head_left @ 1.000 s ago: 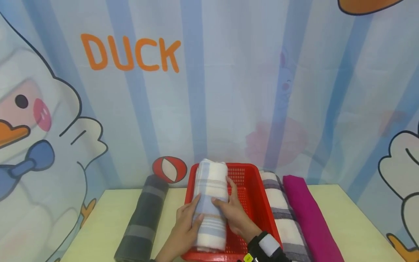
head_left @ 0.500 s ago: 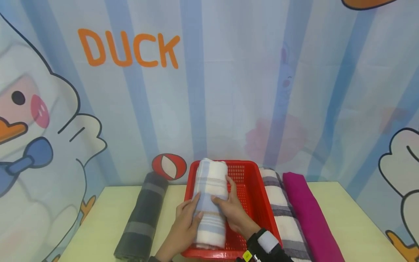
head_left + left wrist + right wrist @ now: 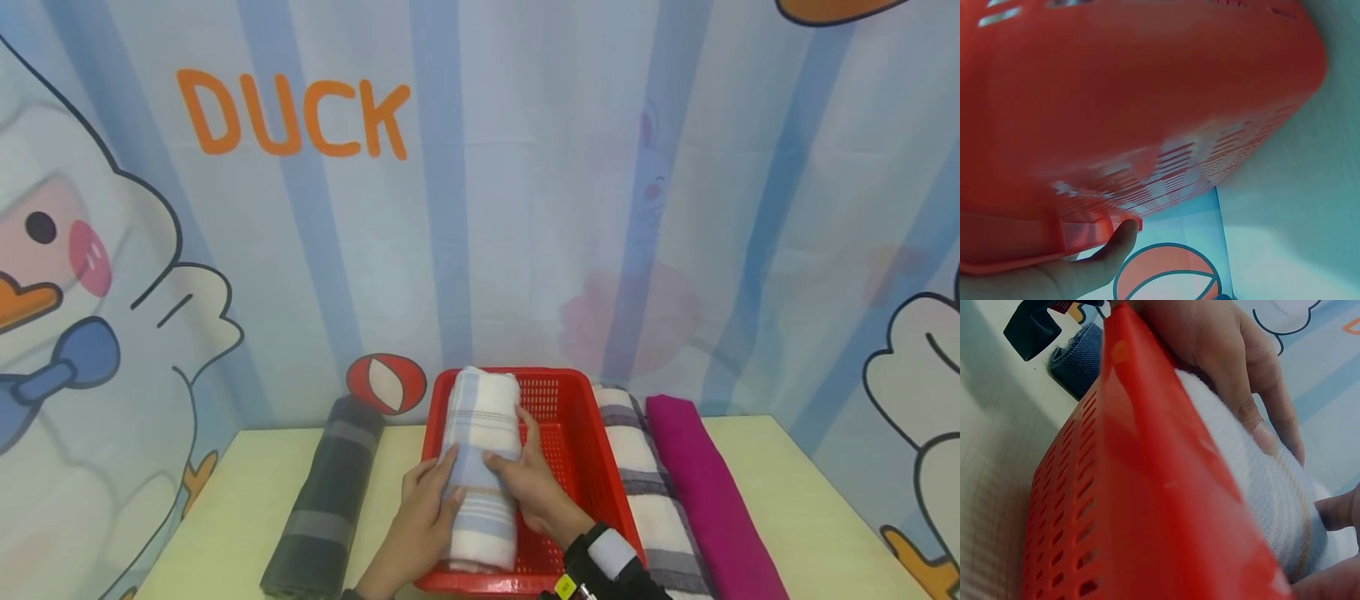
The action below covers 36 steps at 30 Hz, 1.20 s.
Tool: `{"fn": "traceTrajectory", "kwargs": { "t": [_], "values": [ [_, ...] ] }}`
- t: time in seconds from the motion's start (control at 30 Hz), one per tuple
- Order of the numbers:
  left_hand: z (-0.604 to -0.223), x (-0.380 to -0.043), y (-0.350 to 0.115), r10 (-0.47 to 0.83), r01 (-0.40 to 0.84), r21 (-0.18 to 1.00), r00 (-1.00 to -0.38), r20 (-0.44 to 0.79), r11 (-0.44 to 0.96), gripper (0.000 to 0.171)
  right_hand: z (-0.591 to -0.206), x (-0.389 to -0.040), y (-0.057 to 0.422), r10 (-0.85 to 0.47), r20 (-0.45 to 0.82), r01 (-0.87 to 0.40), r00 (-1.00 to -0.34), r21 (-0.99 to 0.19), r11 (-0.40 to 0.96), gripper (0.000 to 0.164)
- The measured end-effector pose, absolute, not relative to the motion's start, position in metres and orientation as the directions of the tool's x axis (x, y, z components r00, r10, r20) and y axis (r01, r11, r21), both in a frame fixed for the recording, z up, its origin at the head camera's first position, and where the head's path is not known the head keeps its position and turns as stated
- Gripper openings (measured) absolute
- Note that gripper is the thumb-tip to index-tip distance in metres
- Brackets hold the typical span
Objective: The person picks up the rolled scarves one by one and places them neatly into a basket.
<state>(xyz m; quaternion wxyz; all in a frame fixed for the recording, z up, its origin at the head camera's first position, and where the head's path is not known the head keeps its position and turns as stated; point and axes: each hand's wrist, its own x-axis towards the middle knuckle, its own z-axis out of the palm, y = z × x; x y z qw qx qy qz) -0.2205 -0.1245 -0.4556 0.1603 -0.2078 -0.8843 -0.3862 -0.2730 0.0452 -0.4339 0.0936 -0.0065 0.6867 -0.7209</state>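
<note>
A rolled white towel point(image 3: 483, 425) with pale blue and tan stripes lies lengthwise in the left half of a red plastic basket point(image 3: 609, 467). My left hand point(image 3: 423, 512) grips its left side, thumb on top. From the right, my right hand point(image 3: 542, 492) holds the roll, with its thumb across the top and its fingers along the far right side. In the right wrist view the towel point(image 3: 1260, 481) shows between both hands, partly hidden by the basket's rim. The left wrist view is mostly the basket's outer wall point(image 3: 1147, 81), with a left-hand finger point(image 3: 1107, 256) below it.
Left of the basket lies a dark grey striped roll point(image 3: 326, 500). On its right side are a white, grey-striped roll point(image 3: 648, 492) and a magenta roll point(image 3: 712, 492). A pale yellow table point(image 3: 202, 517) carries everything, and a duck-print curtain point(image 3: 510, 208) hangs behind.
The head view has shifted slightly. Both hands keep the same hold on the towel, which stays in the basket's left half.
</note>
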Motion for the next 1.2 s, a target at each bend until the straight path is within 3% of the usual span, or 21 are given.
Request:
{"fn": "traceTrajectory", "kwargs": {
  "t": [0.63, 1.2],
  "values": [
    [-0.459, -0.225, -0.121, 0.247, 0.533, 0.546, -0.823, 0.511, 0.646, 0.05, -0.439, -0.269, 0.045, -0.108, -0.163, 0.16, -0.981, -0.987, 0.03, 0.087],
    [-0.457, -0.228, -0.122, 0.235, 0.396, 0.606, -0.914, 0.33, 0.69, 0.047, -0.445, -0.273, 0.045, -0.205, -0.174, 0.175, -0.963, -0.985, 0.013, 0.077]
  ]
}}
